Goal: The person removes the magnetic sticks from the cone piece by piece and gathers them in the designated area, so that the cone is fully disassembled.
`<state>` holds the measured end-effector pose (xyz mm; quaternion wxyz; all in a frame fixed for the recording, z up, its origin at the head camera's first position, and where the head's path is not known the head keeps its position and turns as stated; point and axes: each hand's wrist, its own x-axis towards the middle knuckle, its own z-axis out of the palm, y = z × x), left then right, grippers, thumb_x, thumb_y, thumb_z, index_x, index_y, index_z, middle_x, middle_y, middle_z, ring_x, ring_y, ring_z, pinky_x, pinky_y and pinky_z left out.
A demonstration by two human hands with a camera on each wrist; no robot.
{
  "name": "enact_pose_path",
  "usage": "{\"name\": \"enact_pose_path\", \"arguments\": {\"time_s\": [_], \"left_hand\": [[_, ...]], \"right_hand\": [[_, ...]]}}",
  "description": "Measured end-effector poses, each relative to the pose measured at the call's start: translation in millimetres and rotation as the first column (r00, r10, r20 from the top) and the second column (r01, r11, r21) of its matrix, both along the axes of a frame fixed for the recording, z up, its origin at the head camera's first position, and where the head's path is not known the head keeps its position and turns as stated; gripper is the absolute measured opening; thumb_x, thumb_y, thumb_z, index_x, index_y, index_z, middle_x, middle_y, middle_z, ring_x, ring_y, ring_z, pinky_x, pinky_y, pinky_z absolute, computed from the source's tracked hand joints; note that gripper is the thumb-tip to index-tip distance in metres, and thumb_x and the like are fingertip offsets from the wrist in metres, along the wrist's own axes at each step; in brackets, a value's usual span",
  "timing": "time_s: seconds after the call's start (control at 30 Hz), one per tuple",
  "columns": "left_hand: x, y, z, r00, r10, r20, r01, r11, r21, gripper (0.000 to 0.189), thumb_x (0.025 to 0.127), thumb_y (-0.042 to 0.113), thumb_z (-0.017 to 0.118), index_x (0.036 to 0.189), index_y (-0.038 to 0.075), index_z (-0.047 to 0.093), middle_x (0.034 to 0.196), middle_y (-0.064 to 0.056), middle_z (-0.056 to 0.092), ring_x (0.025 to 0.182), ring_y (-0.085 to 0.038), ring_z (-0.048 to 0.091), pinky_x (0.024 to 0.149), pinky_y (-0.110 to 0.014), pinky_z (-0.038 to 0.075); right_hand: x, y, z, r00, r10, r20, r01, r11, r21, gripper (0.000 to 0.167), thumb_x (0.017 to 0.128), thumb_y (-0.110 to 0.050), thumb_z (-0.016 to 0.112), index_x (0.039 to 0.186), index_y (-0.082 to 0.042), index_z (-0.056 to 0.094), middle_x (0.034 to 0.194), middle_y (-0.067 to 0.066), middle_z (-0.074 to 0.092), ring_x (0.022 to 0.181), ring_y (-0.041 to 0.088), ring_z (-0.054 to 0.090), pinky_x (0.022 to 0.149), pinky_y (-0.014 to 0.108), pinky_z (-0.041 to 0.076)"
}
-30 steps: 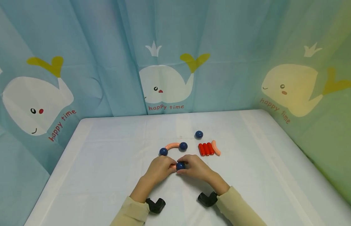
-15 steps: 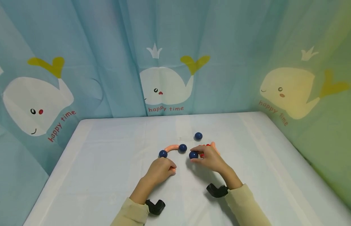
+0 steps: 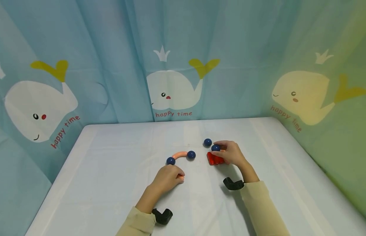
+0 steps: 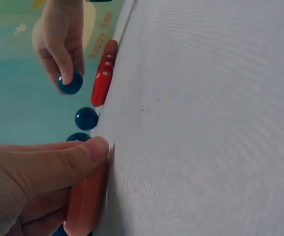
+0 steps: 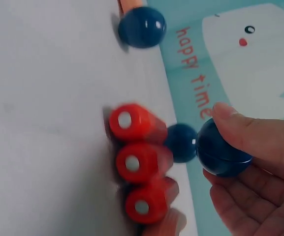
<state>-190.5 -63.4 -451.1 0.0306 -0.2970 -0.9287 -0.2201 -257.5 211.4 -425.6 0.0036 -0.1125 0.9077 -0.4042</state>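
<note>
My left hand [image 3: 167,177] pinches an orange curved rod [image 4: 88,199] between thumb and fingers, close over the white table. My right hand [image 3: 232,153] holds a dark blue ball [image 5: 223,150] with thumb and fingertips, raised beside a row of 3 red rods [image 3: 214,159] with pale round ends. Behind those rods lies another blue ball [image 3: 207,142], which the held ball overlaps in the right wrist view. An orange rod [image 5: 165,223] next to the red ones is mostly covered by my right hand in the head view.
Beyond my left hand, an orange arc [image 3: 180,154] lies between two blue balls, one at its left end [image 3: 170,161] and one at its right end [image 3: 191,155]. A whale-print curtain [image 3: 177,49] stands along the table's back edge.
My right hand has carried a blue ball away from the orange rod in my left hand, back and to the right, to the red rods. The left hand has kept its place.
</note>
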Motion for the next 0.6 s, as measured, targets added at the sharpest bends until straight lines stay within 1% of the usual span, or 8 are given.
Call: {"name": "enact_pose_path", "arguments": {"time_s": [0.17,0.23,0.43,0.6], "left_hand": [[0.3,0.0,1.0,1.000,0.001,0.007,-0.001,1.000,0.006,0.012,0.078,0.020,0.074,0.088,0.014,0.075,0.081,0.010,0.067,0.077,-0.007,0.060,0.068,-0.025,0.049],[0.3,0.3,1.6,1.000,0.003,0.009,-0.003,1.000,0.005,0.012,0.078,0.020,0.074,0.088,0.014,0.075,0.081,0.010,0.067,0.077,-0.007,0.061,0.068,-0.025,0.049],[0.1,1.2,1.9,1.000,0.007,0.017,-0.007,1.000,0.001,0.012,0.078,0.020,0.074,0.088,0.014,0.075,0.081,0.011,0.067,0.077,-0.006,0.060,0.068,-0.025,0.049],[0.6,0.7,1.7,1.000,0.001,0.013,-0.001,1.000,-0.006,0.014,0.077,0.021,0.075,0.088,0.014,0.075,0.082,0.009,0.068,0.078,-0.006,0.061,0.069,-0.025,0.049]], "right_hand": [[-14.7,8,0.9,0.999,-0.026,0.031,0.026,1.000,0.006,0.041,0.080,-0.011,0.072,0.116,0.006,0.060,0.113,0.021,0.060,0.103,0.036,0.056,0.088,0.047,0.045],[-21.1,10,1.2,0.999,-0.025,0.036,0.024,0.999,0.026,0.042,0.081,-0.010,0.071,0.116,0.007,0.058,0.113,0.023,0.059,0.103,0.037,0.056,0.088,0.047,0.044],[-37.0,13,-2.8,0.997,-0.038,0.063,0.030,0.991,0.131,0.043,0.079,-0.012,0.072,0.116,0.007,0.059,0.111,0.022,0.060,0.097,0.034,0.056,0.086,0.046,0.046],[-45.9,11,-7.7,0.996,-0.019,0.082,0.007,0.989,0.145,0.044,0.080,-0.010,0.072,0.117,0.008,0.058,0.110,0.022,0.059,0.094,0.032,0.055,0.084,0.044,0.047]]}}
